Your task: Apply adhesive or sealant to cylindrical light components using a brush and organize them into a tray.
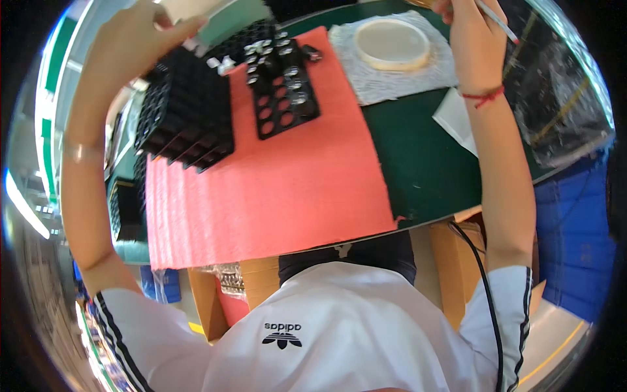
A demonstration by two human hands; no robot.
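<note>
My left hand (134,42) is at the upper left, by the top of a tall stack of black trays (189,108). A thumb and a finger are spread apart there, and I see nothing between them; the other fingers are hidden. My right hand (478,49), with a red cord on the wrist, is at the upper right. It is closed round a thin white stick with a red tip (498,23), like a pen. Between the hands lies a black tray with round holes (285,121), its far part holding several small shiny-topped cylinders (294,72).
A pink foam sheet (281,202) covers much of the green table (424,176). A round whitish dish (392,42) sits on a pale cloth (372,85) at the back. White paper (458,121) lies by my right forearm. Blue crates (575,242) stand at the right; a black cable (486,281) hangs nearby.
</note>
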